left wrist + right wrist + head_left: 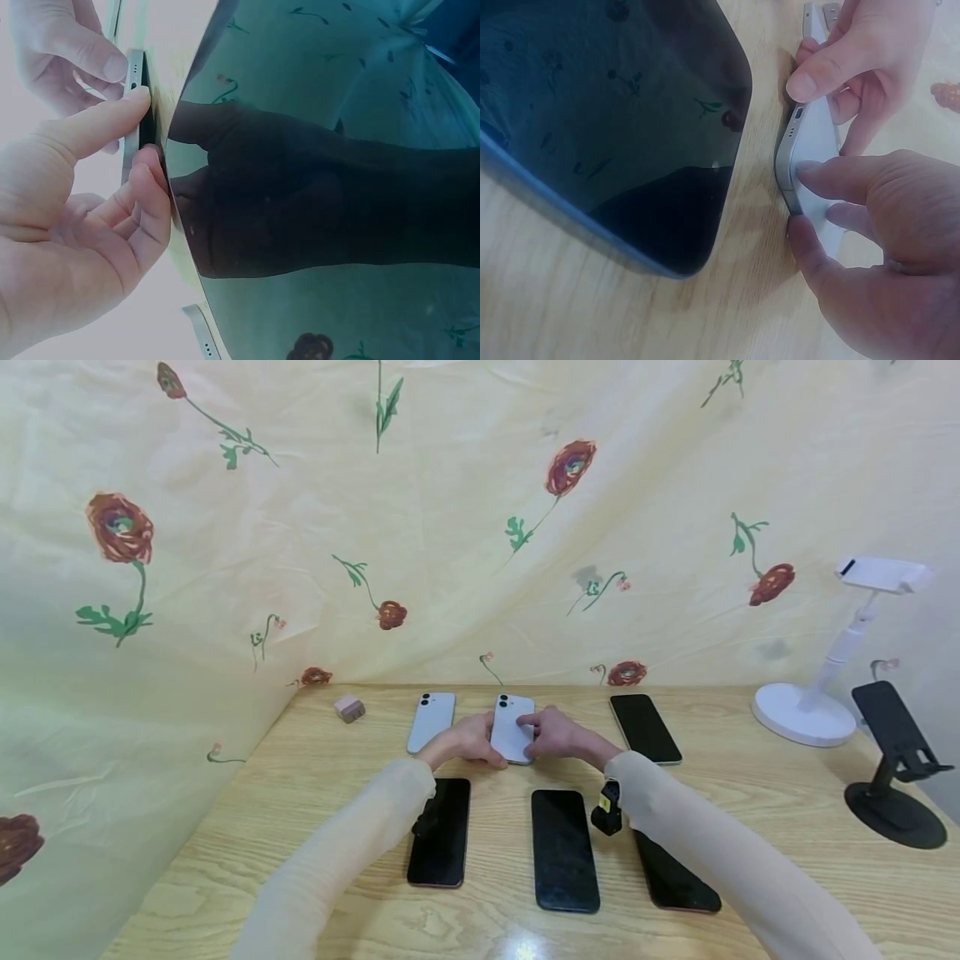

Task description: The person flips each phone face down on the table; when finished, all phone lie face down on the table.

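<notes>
A white phone (513, 731) lies back side up in the middle of the back row, its twin lenses at the upper left. My left hand (472, 739) holds it by the left side and near end, thumb at the edge with the charging port, as the left wrist view shows. From the right, my right hand (555, 732) pinches the near right corner, with fingers on the white back and one at the edge (784, 169). Just left of my left hand lies another white phone (431, 722), also back up.
Dark-screened phones lie near my forearms: one at left (441, 839), one in the middle (565, 852), one partly under my right sleeve (675, 877). Another (645, 729) is at back right. A plug adapter (349, 708), white stand (806, 714) and black phone stand (896, 810) sit farther out.
</notes>
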Demonstrator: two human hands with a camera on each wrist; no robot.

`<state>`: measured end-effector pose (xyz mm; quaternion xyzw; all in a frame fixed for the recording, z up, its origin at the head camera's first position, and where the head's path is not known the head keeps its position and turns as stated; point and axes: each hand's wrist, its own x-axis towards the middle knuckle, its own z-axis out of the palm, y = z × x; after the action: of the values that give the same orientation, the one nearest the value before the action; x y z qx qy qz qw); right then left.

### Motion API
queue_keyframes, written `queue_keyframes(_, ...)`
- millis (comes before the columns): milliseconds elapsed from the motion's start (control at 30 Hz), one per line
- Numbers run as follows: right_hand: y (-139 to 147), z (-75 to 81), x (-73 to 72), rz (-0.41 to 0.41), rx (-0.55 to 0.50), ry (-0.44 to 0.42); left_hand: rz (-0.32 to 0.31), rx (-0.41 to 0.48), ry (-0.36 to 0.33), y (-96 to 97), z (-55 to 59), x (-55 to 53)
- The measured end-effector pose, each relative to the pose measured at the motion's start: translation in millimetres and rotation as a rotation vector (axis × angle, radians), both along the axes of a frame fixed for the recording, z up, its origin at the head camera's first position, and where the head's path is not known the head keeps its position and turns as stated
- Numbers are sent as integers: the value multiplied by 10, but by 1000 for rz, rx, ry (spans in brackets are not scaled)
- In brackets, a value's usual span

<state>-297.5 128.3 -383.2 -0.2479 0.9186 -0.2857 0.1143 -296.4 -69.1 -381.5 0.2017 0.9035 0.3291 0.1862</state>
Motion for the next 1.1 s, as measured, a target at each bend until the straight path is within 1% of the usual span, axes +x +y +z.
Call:
queue_keyframes(167, 2, 8, -11, -5, 4, 1, -11, -35, 20, 4, -11, -10)
queue_keyframes(300, -4, 21, -14, -9, 5, -1, 12, -57, 10, 8, -24, -18)
queue_keyframes(567, -13, 30, 1, -23, 15, -20, 46, -65, -18, 18, -35, -15)
queue_keyframes(733, -12, 22, 15, -35, 27, -25, 40, -81, -13, 16, -43, -18)
queue_keyframes(867, -15, 25, 22, -30, 31, -19, 28, -129, 10, 8, -31, -20)
queue_keyframes(1033, -24, 35, 27, -30, 35, -32, 16, -180, 14, 5, -29, -13)
queue_keyframes(1100, -24, 34, 30, -31, 33, -38, 23, -182, 10, 7, -33, -6)
